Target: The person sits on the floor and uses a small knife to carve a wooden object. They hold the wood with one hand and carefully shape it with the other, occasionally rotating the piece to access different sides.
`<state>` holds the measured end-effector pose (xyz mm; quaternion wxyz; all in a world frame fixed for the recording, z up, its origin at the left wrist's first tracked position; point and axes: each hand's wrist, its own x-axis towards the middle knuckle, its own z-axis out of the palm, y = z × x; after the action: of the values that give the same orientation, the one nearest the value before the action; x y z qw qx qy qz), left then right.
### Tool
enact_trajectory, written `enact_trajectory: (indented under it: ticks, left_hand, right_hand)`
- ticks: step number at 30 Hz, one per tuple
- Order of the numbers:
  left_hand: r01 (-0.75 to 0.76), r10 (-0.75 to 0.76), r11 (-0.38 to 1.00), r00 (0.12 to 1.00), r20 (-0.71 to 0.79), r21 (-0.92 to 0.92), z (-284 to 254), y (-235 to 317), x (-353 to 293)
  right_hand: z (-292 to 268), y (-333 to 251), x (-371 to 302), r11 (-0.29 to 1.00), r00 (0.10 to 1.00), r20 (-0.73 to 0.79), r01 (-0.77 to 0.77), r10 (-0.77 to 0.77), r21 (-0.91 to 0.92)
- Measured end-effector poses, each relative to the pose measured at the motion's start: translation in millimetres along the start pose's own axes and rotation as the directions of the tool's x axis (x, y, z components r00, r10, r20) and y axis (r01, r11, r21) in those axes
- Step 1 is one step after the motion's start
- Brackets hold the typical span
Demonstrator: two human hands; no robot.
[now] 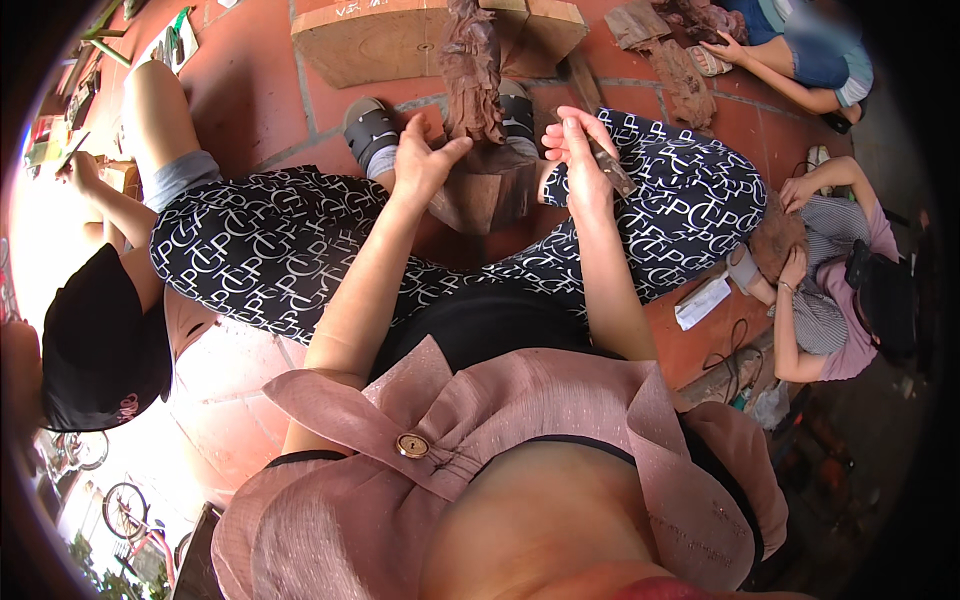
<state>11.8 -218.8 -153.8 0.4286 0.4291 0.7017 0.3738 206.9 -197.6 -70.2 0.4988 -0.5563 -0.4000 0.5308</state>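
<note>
Between my knees stands a reddish-brown wood carving [472, 80], tall and rough-surfaced, on a block-like wooden base [484, 195]. Just left of it is my left hand [427, 162], open, its thumb stretched toward the carving; whether the thumb touches the wood I cannot tell. To the right of the carving, my right hand [585, 160] is closed around a narrow flat tool [610, 168], possibly a chisel. One end of the tool sticks out beside the palm over my right thigh, and the fingers hide the rest.
A large pale wooden block [375, 45] lies beyond my sandalled feet. Co-workers sit on both sides; one at the right handles a brown piece [778, 238]. More carved wood [680, 85] lies at the far right on the red tile floor [270, 110]. A white paper [703, 302] and cable lie nearer.
</note>
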Motion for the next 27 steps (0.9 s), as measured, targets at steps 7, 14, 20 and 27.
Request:
enact_trajectory:
  ticks: [7,14,20,27]
  left_hand:
    - [-0.066,0.100,0.936,0.992,-0.081,0.347,33,18,-14]
    - [-0.035,0.020,0.944,0.999,0.050,0.329,26,12,6]
    - [-0.022,0.007,0.965,0.998,0.060,0.263,24,4,9]
    - [0.109,-0.032,0.952,0.965,0.261,-0.287,10,-33,34]
  right_hand:
    - [-2,-3,1,1.000,0.998,0.061,0.005,-0.004,-0.022]
    - [2,-5,12,0.939,0.952,0.304,0.127,-0.025,-0.321]
    - [13,-15,52,0.732,0.793,0.607,0.444,-0.053,-0.516]
    - [32,2,89,0.878,0.650,0.728,0.194,0.219,-0.438]
